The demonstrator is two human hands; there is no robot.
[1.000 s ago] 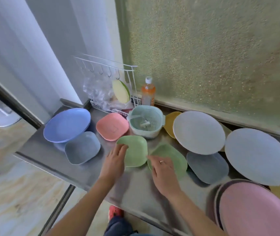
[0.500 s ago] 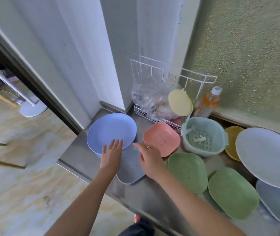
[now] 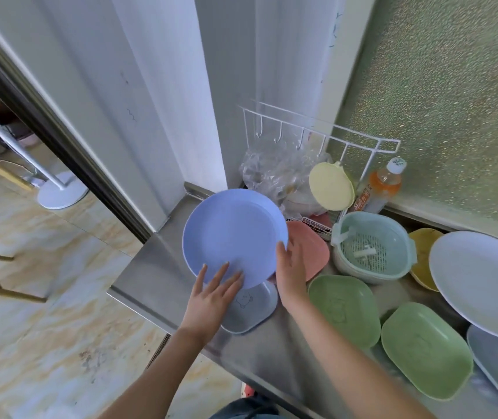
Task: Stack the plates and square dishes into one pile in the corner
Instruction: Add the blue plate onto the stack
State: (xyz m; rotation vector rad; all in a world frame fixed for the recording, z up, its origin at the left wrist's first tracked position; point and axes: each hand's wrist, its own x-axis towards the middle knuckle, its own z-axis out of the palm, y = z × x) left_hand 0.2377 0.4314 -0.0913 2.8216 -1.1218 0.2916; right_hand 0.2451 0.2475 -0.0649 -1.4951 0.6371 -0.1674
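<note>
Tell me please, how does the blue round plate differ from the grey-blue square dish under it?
The blue round plate is circular, while the grey-blue square dish has rounded corners. The plate is wider than the dish and covers part of it. The left hand and right hand are on the plate, which looks tilted; the dish lies flat on the counter. Both are plain, bluish and empty.

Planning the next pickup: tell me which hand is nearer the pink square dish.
Right. The right hand lies over the pink square dish's near-left edge, gripping the blue plate. The left hand is farther left, across the plate's near rim.
</note>
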